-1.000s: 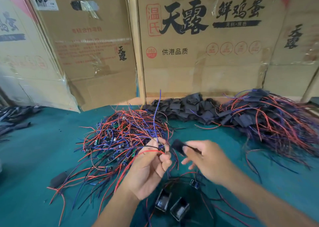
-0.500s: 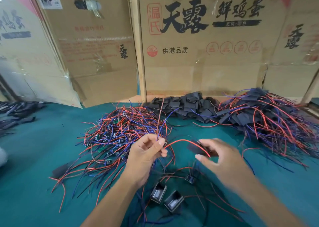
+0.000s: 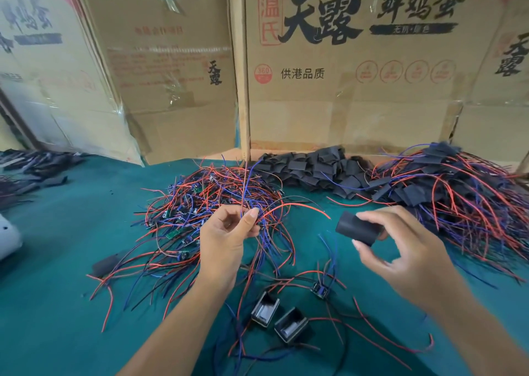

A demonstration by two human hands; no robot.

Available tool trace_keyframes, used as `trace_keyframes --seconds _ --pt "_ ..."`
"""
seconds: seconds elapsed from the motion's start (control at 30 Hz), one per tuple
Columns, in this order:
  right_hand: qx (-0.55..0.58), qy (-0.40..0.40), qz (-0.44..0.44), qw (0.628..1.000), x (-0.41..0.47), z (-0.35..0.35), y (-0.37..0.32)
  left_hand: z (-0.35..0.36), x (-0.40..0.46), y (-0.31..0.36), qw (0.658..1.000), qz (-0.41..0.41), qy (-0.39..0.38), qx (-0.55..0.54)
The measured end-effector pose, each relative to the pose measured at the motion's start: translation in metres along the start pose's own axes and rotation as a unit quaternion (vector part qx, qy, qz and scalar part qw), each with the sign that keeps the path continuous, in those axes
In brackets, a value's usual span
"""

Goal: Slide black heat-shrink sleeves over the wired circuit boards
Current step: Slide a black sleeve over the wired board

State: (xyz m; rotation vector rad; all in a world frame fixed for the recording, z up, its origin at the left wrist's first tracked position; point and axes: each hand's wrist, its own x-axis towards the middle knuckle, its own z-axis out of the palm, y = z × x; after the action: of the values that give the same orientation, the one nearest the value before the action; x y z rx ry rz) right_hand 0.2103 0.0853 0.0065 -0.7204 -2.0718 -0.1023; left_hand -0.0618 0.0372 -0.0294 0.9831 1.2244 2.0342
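Observation:
My left hand [image 3: 226,238] pinches the red and blue wires [image 3: 289,207] of one circuit board between thumb and fingers, over the near edge of the bare-board pile [image 3: 200,204]; the board itself is hidden in my palm. My right hand [image 3: 400,249] holds a black heat-shrink sleeve [image 3: 355,228] between thumb and fingertips, its open end turned left toward the wires, a short gap away. Loose black sleeves [image 3: 312,169] lie heaped at the back. Sleeved boards with wires [image 3: 446,186] are piled at the right.
Two small open black-and-white housings [image 3: 264,310] and a small board [image 3: 320,288] lie near me among stray wires. Taped cardboard boxes [image 3: 343,60] wall off the back of the green table [image 3: 57,304]. More black parts [image 3: 31,166] lie far left.
My right hand has drawn away to the right and turned the sleeve so its opening faces the wires. My left hand rose a little and pinches the wires nearer their ends.

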Motion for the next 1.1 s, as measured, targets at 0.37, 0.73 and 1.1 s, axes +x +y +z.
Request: trace_keyframes --seconds 0.37,0.73,1.1 --pt "-0.021 0.035 0.000 0.999 -0.006 0.014 -0.008 0.000 -0.001 -0.001 1.000 0.013 -0.004 0.027" --pt "-0.082 0.059 -0.006 0.995 -0.010 0.025 -0.013 0.005 -0.006 -0.002 0.998 0.007 -0.036 0.055" --pt "-0.141 0.003 -0.003 0.990 -0.007 0.029 -0.021 0.018 -0.021 -0.002 0.991 -0.018 -0.126 0.035"
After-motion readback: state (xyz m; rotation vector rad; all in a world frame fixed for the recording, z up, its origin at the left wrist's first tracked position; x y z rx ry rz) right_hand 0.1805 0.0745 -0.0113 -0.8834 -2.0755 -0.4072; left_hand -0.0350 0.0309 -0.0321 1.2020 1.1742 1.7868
